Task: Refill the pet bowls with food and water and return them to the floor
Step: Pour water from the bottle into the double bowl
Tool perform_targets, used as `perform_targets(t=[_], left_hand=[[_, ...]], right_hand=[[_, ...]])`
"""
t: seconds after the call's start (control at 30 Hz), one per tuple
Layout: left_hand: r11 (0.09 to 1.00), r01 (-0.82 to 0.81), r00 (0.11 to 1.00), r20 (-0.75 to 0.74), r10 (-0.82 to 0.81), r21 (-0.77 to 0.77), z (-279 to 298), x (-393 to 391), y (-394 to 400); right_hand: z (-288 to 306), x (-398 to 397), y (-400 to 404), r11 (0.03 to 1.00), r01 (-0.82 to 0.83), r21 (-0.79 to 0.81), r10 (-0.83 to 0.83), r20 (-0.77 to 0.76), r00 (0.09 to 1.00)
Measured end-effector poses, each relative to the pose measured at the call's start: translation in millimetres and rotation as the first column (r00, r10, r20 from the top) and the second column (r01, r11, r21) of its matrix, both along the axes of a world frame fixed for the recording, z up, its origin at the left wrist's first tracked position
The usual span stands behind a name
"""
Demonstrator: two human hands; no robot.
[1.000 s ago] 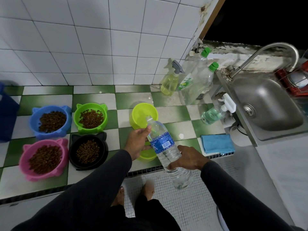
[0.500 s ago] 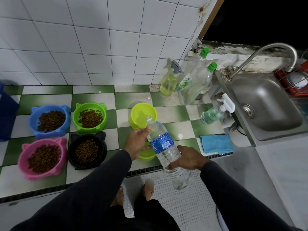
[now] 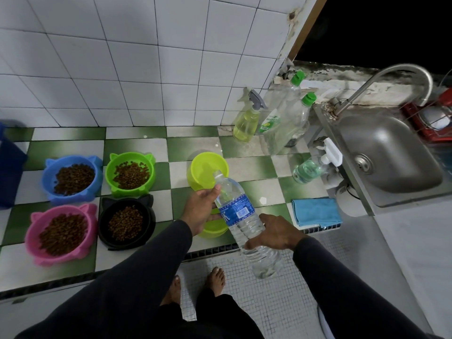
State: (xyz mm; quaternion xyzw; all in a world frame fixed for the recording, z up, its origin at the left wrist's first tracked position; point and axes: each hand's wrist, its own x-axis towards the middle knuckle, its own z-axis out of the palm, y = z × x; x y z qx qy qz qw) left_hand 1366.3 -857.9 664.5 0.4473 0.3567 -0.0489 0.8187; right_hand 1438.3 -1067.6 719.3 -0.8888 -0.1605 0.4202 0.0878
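Both hands hold a clear water bottle [image 3: 241, 217] with a blue label, tilted neck-first toward the far lime bowl [image 3: 206, 167]. My right hand [image 3: 275, 232] grips its lower body. My left hand [image 3: 201, 210] holds it near the neck. A second lime bowl [image 3: 214, 230] sits under my left hand, mostly hidden. On the green-and-white tiled counter [image 3: 252, 189], kibble fills the blue bowl [image 3: 71, 178], green bowl [image 3: 130, 173], pink bowl [image 3: 61, 233] and black bowl [image 3: 126, 223].
A yellow spray bottle [image 3: 245, 122] and two green-capped clear bottles [image 3: 286, 118] stand by the wall. A pump bottle [image 3: 309, 168] and a folded blue cloth [image 3: 315, 211] lie near the steel sink [image 3: 389, 155]. A dark blue container [image 3: 9, 167] is at the left edge. My bare feet [image 3: 195, 287] are on the mosaic floor.
Nearly nothing has moved. The bottle and both hands stay in the same pose over the lime bowls.
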Motion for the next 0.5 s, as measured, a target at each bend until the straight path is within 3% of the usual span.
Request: perform_targets(t=[0.5], left_hand=[[0.991,-0.048,0.995,0.093,0.036,0.127,44.6,24.5,11.5]], right_hand=[[11.8,12.3,5.0,0.978,0.09,0.188,-0.103,0.062,0.993]])
